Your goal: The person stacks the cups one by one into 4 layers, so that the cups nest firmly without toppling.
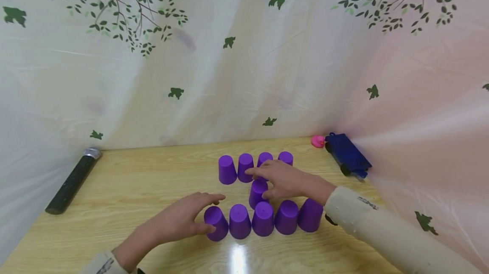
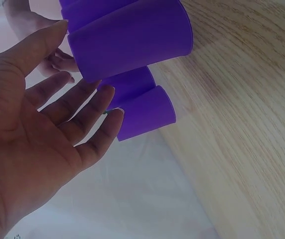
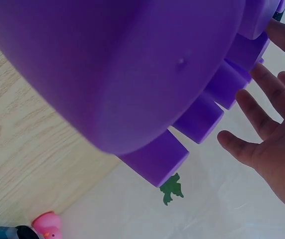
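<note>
Purple cups stand upside down in two rows: several in the front row and several in the back row. Between the rows stands a single cup. My left hand is around the leftmost front cup, thumb in front and fingers loosely bent behind. In the left wrist view a gap shows between palm and cup. My right hand hovers over the single cup, thumb beside it, fingers spread, partly hiding back-row cups. A front cup fills much of the right wrist view.
A black microphone-shaped object with a silver end lies at the table's left. At the back right stand a pink duck and a dark blue toy vehicle. A leaf-printed curtain encloses the wooden table.
</note>
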The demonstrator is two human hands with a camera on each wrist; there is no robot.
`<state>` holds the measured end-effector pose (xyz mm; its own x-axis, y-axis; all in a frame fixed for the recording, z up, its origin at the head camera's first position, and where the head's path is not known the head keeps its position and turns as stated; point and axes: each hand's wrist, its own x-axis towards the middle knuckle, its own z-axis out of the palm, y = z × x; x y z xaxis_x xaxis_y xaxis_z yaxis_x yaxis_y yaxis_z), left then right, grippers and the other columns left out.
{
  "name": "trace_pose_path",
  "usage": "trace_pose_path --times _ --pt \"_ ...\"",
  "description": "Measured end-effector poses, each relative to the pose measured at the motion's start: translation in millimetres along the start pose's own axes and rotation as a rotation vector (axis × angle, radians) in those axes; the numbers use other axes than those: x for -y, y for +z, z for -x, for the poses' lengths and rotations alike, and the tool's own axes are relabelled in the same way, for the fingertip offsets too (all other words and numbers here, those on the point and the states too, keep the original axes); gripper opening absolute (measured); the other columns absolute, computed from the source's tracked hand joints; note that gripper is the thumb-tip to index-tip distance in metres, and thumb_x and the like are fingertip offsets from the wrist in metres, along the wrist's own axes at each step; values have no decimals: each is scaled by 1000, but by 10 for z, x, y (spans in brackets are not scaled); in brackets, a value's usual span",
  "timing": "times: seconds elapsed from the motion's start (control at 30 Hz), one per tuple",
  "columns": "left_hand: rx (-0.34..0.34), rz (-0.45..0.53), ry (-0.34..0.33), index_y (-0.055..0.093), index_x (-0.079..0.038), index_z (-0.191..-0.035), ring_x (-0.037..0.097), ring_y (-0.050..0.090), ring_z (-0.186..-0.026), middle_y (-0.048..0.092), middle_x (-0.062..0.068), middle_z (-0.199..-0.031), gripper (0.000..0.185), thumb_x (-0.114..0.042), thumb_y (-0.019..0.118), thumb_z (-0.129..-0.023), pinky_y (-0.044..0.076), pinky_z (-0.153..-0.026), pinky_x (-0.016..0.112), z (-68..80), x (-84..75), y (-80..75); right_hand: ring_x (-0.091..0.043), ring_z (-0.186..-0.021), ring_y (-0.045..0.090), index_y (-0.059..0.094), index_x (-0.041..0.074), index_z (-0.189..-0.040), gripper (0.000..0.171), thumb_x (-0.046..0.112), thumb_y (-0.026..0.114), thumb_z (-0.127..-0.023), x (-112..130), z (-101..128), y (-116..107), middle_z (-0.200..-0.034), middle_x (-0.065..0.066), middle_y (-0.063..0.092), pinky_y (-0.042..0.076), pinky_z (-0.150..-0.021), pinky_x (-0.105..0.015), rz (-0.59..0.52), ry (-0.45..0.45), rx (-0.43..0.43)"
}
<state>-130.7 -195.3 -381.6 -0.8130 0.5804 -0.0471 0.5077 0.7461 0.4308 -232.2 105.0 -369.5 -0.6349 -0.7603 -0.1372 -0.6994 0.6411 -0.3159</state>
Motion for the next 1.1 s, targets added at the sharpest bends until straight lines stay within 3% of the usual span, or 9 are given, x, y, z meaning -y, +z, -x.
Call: trace_pose_path --times 0.8,1.1 --pt "-13 -16 32 54 -17 -144 20 64 -114 69 0 -125 65 -39 76 -87 54 -97 41 -6 -13 26 -28 -140 45 44 27 -152 70 26 74 -89 -4 -19 30 -143 1 59 34 -118 -52 -6 45 18" --pt "-7 -3 29 53 -17 -145 21 63 -117 68 1 -127 65 -40 75 -88 53 -99 43 -4 -22 17 -29 -138 46 44 25 -152 70 26 74 -89 -27 -16 53 -143 0 59 35 -118 -52 12 10 4"
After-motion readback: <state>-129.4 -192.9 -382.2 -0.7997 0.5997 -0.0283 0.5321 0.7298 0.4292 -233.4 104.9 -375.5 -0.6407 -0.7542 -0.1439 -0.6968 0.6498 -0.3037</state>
